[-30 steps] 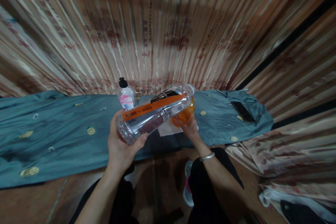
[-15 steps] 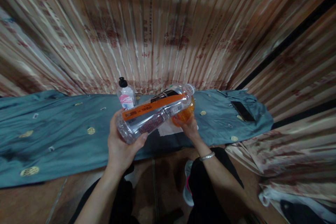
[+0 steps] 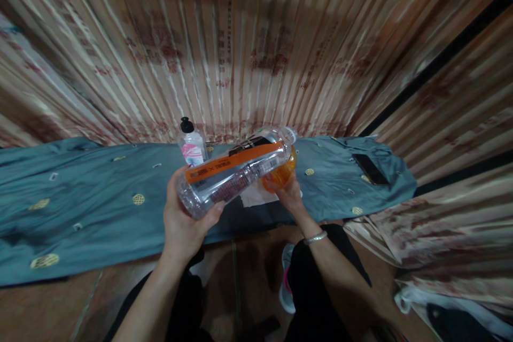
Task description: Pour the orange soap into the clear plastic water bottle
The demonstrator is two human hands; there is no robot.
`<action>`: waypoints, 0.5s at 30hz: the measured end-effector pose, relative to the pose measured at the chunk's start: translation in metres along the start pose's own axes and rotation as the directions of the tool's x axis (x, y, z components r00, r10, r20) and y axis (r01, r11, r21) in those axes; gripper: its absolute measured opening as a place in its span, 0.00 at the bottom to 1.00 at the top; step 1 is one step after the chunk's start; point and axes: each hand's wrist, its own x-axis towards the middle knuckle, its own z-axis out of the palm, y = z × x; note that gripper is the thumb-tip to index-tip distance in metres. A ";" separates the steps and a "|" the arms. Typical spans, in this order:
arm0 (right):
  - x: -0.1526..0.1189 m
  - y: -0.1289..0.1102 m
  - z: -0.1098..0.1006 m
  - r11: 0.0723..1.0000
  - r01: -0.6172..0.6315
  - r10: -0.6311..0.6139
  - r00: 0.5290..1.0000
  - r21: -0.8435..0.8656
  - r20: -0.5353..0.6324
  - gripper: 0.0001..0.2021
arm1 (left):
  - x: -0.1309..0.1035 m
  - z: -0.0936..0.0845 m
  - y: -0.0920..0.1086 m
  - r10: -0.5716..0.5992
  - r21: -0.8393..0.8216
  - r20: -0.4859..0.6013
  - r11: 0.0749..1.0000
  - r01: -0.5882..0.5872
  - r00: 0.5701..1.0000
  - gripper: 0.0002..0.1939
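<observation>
Clear bottle look: clear bottle is showing see-through plastic walls with ribbing and shine; an orange stripe is running lengthwise along its wrap, a black-and-silver patch is sitting above the stripe, small print and a barcode are showing below. Neck end is looking pale; cannot tell if that is a cap.
Change: almost nothing is differing from the earlier frames; both hands are keeping the same holds, bottle is keeping its pose, the whole view is shifting very slightly.
Pointing: neck is aiming rightward and away from the left grip, over toward the right hand's side; base is sitting in the left palm.
Long axis: running slantwise in view, from low at the left grip to higher at the neck; true tilt is staying unclear.
Left grip: left hand is grasping the clear bottle around its base end, thumb lying along the near side.
Right grip: right hand is grasping an orange item, translucent, partly hiding behind the bottle's neck end; cannot tell if the two are touching.
Around grips: black-topped bottle is standing just beyond the left grip; white sheet is lying between the hands, beneath; phone is lying well right of the right grip; blue-green cloth is spreading under all of these.
</observation>
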 end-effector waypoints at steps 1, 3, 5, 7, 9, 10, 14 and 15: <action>0.000 0.001 0.000 1.000 0.002 -0.002 1.000 0.003 0.003 0.37 | 0.000 0.000 0.000 -0.004 -0.004 0.001 1.000 0.004 1.000 0.55; 0.001 0.004 0.001 1.000 0.006 -0.006 1.000 0.003 0.004 0.39 | 0.000 0.000 -0.001 -0.014 -0.008 0.008 1.000 0.014 1.000 0.55; 0.002 0.008 0.002 1.000 0.015 -0.015 1.000 0.004 -0.005 0.41 | 0.000 -0.001 -0.002 -0.027 -0.006 0.011 1.000 0.027 1.000 0.56; 0.003 0.012 0.003 1.000 0.026 -0.026 1.000 0.015 -0.017 0.42 | 0.000 -0.001 -0.003 -0.038 0.005 0.010 0.999 0.038 0.999 0.56; 0.004 0.015 0.005 0.999 0.038 -0.037 0.999 0.037 -0.025 0.45 | 0.000 -0.002 -0.004 -0.042 0.013 0.001 0.999 0.042 0.999 0.57; 0.004 0.016 0.006 0.998 0.044 -0.043 0.999 0.049 -0.026 0.47 | 0.000 -0.002 -0.004 -0.042 0.016 -0.002 0.999 0.042 0.999 0.57; 0.005 0.019 0.007 0.995 0.059 -0.058 0.998 0.078 -0.021 0.55 | 0.000 -0.002 -0.005 -0.045 0.010 -0.002 0.999 0.045 0.999 0.56; 0.006 0.020 0.007 0.995 0.059 -0.058 0.998 0.074 -0.019 0.56 | 0.000 -0.002 -0.005 -0.042 0.006 -0.002 0.999 0.042 0.999 0.55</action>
